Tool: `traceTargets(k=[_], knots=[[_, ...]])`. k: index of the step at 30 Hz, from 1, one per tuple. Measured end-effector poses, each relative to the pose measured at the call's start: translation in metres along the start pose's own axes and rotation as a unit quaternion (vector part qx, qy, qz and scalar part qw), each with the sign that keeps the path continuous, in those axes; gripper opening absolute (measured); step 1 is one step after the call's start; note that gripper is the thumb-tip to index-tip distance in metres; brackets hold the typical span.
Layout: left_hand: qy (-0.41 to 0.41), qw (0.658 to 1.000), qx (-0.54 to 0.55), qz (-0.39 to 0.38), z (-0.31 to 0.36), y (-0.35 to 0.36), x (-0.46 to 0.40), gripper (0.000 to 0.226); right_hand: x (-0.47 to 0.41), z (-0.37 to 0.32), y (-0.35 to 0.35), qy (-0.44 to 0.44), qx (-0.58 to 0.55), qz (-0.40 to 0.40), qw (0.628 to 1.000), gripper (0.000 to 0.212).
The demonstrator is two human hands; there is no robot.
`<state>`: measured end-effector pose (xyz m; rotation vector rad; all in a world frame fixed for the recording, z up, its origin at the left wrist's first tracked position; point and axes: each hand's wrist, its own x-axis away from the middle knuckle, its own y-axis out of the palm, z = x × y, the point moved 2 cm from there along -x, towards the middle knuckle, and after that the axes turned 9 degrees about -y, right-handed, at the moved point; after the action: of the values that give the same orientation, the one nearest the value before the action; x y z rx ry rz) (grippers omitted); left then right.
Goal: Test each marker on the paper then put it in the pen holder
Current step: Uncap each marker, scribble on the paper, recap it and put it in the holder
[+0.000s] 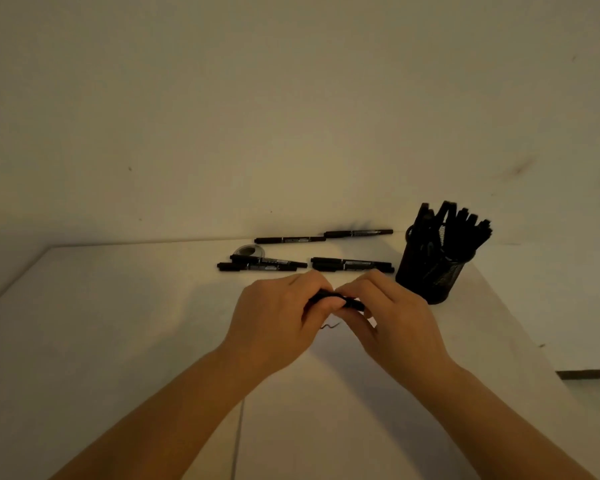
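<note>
A black marker (352, 302) lies crosswise between both hands above the white paper (326, 393). My left hand (277, 317) grips its left end and my right hand (392, 317) pinches its right end; most of the marker is hidden by fingers. A short dark squiggle (330, 326) shows on the paper just under the hands. To the right stands the black mesh pen holder (430, 268) with several markers upright in it. Several loose black markers (352, 264) lie in rows on the table behind the hands.
A small roll of clear tape (249, 251) sits behind the left pair of markers (262, 265). Two more markers (322, 236) lie end to end against the wall. The white table (101, 323) ends at the right, where a dark edge (589, 374) shows lower down.
</note>
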<state>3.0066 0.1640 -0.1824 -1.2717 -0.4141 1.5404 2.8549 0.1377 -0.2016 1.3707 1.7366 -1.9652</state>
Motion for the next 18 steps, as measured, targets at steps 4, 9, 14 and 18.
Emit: traceTargets(k=[4,9,14,18], knots=[[-0.007,0.998,0.065,0.003,0.016,0.004,-0.032,0.039,-0.01,0.02,-0.023,0.026,0.048,-0.01,0.998,0.012],[-0.04,0.997,0.063,-0.012,0.007,0.029,-0.076,0.027,-0.019,0.065,-0.059,0.214,-0.032,0.093,0.972,0.017],[-0.071,0.984,-0.065,-0.148,-0.035,0.078,-0.097,0.026,-0.023,0.104,-0.085,0.289,-0.112,0.166,0.936,0.022],[-0.094,0.97,-0.122,-0.186,-0.056,0.099,-0.1,0.023,-0.019,0.122,-0.082,0.312,-0.109,0.146,0.932,0.026]])
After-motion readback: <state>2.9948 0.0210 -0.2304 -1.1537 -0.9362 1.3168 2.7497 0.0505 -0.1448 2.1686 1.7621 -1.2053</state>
